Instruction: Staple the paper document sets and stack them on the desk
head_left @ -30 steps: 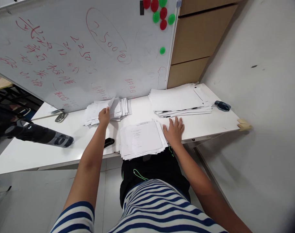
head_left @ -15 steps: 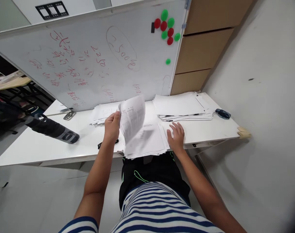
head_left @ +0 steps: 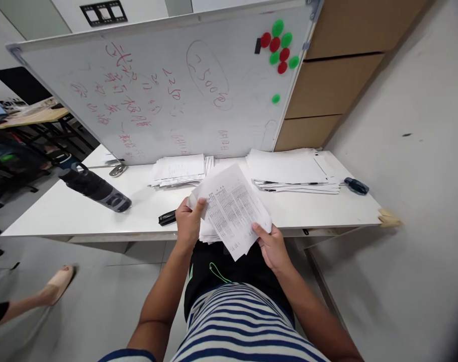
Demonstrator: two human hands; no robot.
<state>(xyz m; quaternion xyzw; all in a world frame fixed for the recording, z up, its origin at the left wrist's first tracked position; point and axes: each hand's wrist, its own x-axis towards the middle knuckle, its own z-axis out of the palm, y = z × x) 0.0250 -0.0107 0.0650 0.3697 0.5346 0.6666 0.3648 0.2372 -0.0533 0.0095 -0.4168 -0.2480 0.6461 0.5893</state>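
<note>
A few printed sheets of paper [head_left: 232, 208] are held up tilted in front of me, over the desk's front edge. My left hand [head_left: 189, 221] pinches their left edge, thumb on top. At the lower right corner my right hand [head_left: 273, 246] grips the same sheets between thumb and fingers. Beneath them part of a paper stack [head_left: 208, 234] shows at the desk edge; the sheets hide most of it. Left of my left hand lies a black stapler-like object [head_left: 167, 217], its far end hidden by that hand.
Behind are a left paper pile [head_left: 179, 168] and a larger right pile [head_left: 289, 168]. A dark bottle [head_left: 96, 188] lies or leans at left on the white desk [head_left: 63, 221]. The whiteboard [head_left: 157, 115] stands behind, cardboard boxes [head_left: 338, 85] beside it. A person's foot [head_left: 61, 281] is at lower left.
The sheets have been lifted and turned from over the stack toward me. My right hand has moved from the desk and closed on their corner. A person's foot has appeared at left.
</note>
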